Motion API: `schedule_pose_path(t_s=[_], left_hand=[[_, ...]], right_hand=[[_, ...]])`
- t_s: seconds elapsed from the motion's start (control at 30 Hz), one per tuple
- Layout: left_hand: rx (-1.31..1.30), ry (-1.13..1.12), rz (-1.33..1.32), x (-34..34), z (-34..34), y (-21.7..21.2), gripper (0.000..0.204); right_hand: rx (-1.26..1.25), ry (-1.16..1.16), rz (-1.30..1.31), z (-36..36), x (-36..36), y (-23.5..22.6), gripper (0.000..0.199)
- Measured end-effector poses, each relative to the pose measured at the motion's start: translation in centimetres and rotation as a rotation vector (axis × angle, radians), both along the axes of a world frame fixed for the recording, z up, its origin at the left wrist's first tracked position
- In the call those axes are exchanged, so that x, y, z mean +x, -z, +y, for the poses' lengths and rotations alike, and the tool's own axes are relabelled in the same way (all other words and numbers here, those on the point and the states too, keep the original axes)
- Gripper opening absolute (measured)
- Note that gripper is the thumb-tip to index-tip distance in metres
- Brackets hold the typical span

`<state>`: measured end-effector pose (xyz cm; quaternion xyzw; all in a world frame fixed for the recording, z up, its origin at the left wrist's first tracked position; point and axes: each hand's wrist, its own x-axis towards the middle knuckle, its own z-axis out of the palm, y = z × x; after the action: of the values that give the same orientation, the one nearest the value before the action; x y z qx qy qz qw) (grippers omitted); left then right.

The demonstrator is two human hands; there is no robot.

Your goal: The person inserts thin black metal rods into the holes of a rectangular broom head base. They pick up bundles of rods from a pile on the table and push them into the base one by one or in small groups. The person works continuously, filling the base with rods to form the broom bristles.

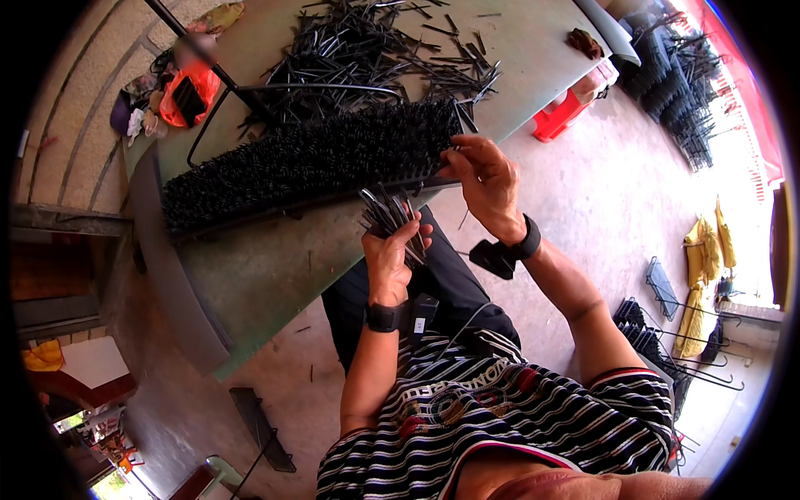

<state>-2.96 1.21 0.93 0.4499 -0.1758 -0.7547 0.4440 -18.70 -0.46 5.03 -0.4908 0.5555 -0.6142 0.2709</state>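
Observation:
A long black rack with a dense bristly surface (317,154) lies slantwise on the greenish table (275,287). Close to its near right edge, my left hand (388,265) is closed around a bundle of thin dark strips (387,213), whose ends fan out beyond the fingers. My right hand (490,185) is at the rack's right end, its thumb and forefinger pinched together by the corner. Whatever lies between those fingertips is too small to tell. Black straps circle both wrists.
Behind the rack spreads a heap of loose black strips (342,58). A black metal bar (196,42) slants over the table's left side. Beyond the table stand a red stool (557,117) and stacked black racks (667,83). Wire racks (646,333) are on the right.

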Motion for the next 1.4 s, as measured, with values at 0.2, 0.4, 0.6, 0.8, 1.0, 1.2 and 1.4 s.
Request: schedule_pose_path(t_s=[0.2, 0.4, 0.6, 0.8, 1.0, 1.2, 1.4], left_hand=[[-0.002, -0.005, -0.01, 0.0, 0.0, 0.2, 0.027], [0.01, -0.015, -0.039, 0.1, -0.2, 0.1, 0.021], [-0.004, -0.042, -0.033, -0.1, -0.1, -0.9, 0.016], [-0.048, 0.029, 0.009, -0.7, 0.4, -1.0, 0.016], [-0.027, 0.035, 0.032, -1.1, 0.7, -0.8, 0.016], [-0.063, 0.084, 0.014, -1.4, 0.8, 0.2, 0.024], [-0.021, -0.016, 0.05, -1.0, 0.5, 0.4, 0.025]], right_hand=[[-0.157, -0.01, 0.285, -1.4, 0.2, 0.6, 0.012], [-0.228, -0.138, 0.708, -2.3, -0.5, 1.2, 0.013], [-0.066, -0.092, 0.792, -2.0, -0.2, 0.1, 0.012], [0.482, -0.353, 0.31, -0.6, -0.4, -0.7, 0.023], [0.481, -0.214, 0.168, -0.7, -0.6, -2.2, 0.021], [0.442, -0.276, 0.034, 0.0, -1.1, 0.1, 0.017], [-0.028, 0.053, 0.07, -0.5, -0.2, -1.1, 0.012]])
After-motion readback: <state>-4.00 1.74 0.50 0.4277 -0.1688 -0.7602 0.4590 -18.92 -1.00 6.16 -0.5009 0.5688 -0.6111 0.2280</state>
